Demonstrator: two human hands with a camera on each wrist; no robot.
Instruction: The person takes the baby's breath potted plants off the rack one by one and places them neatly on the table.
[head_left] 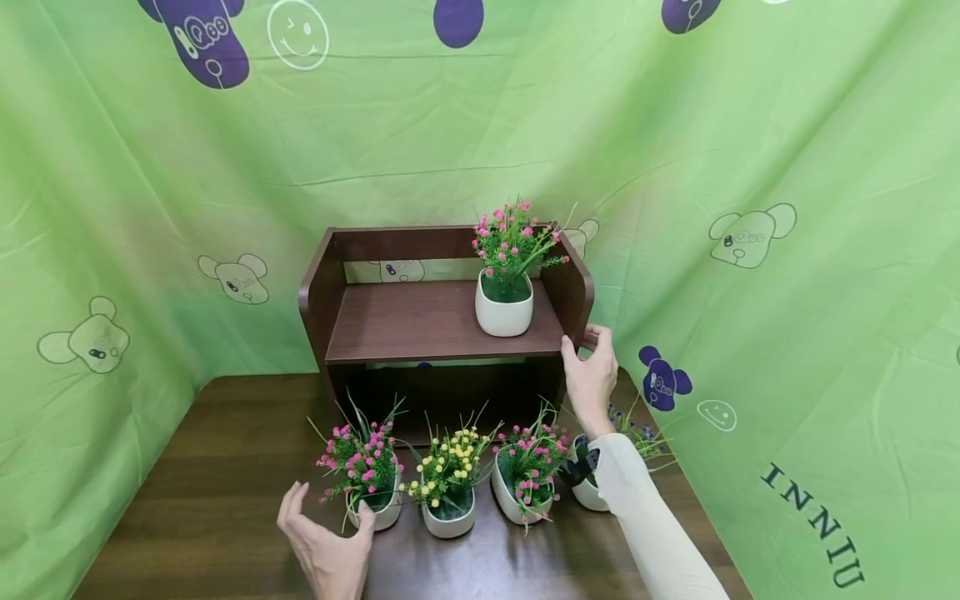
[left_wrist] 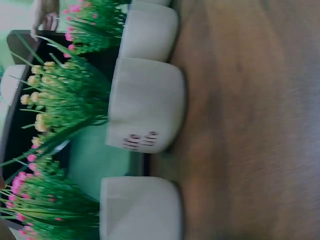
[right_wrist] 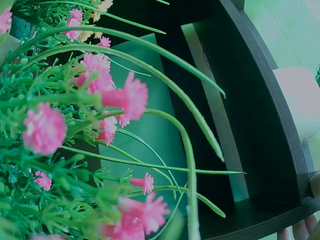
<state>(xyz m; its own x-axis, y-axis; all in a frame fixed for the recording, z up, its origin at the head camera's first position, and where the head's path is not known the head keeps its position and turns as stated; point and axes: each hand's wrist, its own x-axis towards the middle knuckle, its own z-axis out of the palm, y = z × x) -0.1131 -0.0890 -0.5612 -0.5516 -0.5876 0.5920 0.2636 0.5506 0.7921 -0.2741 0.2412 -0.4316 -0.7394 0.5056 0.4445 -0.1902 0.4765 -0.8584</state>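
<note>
My right hand (head_left: 591,375) grips the right side panel of a dark brown two-tier shelf (head_left: 412,321), thumb at its front edge and fingers round the outer face. On the upper board, towards the right, stands a white pot (head_left: 504,317) of pink artificial flowers. Above the table at the left, my left hand (head_left: 330,546) is held with fingers spread and nothing in it. Its thumb overlaps the nearest pink-flowered pot (head_left: 384,512) in the head view. Beside that pot stand a yellow-flowered pot (head_left: 450,523) and another pink-flowered pot (head_left: 510,500).
A pot of purple-blue flowers (head_left: 588,497) stands at the row's right end, partly covered by my right wrist. The row sits on the brown wooden table (head_left: 202,475) in front of the shelf. A green printed curtain (head_left: 420,125) surrounds the table on its back and sides.
</note>
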